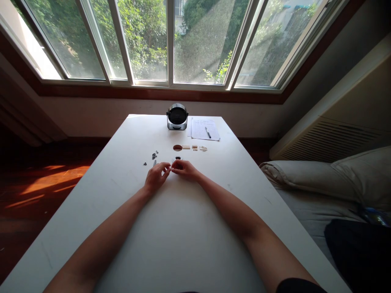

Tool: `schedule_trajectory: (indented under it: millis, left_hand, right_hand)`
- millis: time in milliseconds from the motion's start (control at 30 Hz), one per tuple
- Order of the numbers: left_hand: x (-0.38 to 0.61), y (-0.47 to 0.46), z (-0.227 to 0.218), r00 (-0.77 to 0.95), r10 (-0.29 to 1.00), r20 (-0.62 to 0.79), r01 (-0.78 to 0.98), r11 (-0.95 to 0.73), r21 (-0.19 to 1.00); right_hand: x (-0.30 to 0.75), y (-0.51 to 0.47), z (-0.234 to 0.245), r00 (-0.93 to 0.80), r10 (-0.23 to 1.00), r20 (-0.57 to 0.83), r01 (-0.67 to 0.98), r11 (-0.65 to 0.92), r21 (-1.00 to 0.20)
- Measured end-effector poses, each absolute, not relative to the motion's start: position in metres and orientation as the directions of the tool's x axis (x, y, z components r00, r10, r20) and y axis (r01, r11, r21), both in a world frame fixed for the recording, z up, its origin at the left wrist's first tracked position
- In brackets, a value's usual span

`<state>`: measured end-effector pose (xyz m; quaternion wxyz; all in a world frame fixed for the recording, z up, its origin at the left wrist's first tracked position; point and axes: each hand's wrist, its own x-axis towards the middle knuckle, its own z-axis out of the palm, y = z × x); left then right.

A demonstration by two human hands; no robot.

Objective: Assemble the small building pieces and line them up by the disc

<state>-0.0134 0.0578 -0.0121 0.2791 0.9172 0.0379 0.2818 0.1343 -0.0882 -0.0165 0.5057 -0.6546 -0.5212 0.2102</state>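
Observation:
My left hand (157, 175) and my right hand (184, 169) meet near the middle of the white table (183, 236), fingertips pinched together. Between them is something tiny and pale, too small to name. Just beyond my right hand sits a small round piece (178, 158) with a dark centre, partly hidden by the fingers. Several small dark parts (154, 156) lie scattered past my left hand, some half hidden behind it. Farther on, a reddish-brown disc or round opening (177, 148) shows beside rows of small gold-coloured pieces (186, 147), (194, 147) and paler pieces (203, 148).
A round black device in a silver stand (177, 117) is at the table's far edge. To its right lie printed sheets (200, 129) with a pen (208, 132) on top. A cushioned seat (311, 183) borders the right side; windows (210, 44) rise behind.

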Motion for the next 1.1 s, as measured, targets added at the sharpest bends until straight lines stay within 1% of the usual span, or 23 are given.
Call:
schedule_trajectory:
  millis: [333, 533, 767, 867, 1100]
  left_hand:
    - [-0.0132, 0.0595, -0.0146, 0.85, 0.221, 0.478, -0.1, -0.823, 0.559]
    - [-0.0126, 0.0591, -0.0144, 0.845, 0.25, 0.472, -0.077, -0.818, 0.571]
    - [-0.0128, 0.0594, -0.014, 0.851, 0.232, 0.47, -0.076, -0.832, 0.549]
    - [-0.0133, 0.0592, -0.0138, 0.845, 0.229, 0.483, -0.077, -0.842, 0.534]
    - [-0.0149, 0.0584, -0.0113, 0.825, 0.214, 0.524, -0.08, -0.872, 0.482]
  right_hand:
    - [0.135, -0.0871, -0.0188, 0.359, 0.895, 0.263, 0.444, 0.084, -0.892]
    - [0.1356, -0.0858, -0.0206, 0.366, 0.891, 0.268, 0.443, 0.086, -0.892]
    - [0.1347, -0.0857, -0.0197, 0.353, 0.892, 0.282, 0.435, 0.111, -0.894]
    - [0.1342, -0.0869, -0.0171, 0.361, 0.896, 0.259, 0.427, 0.088, -0.9]
    - [0.1355, -0.0859, -0.0139, 0.431, 0.88, 0.2, 0.454, -0.019, -0.891]
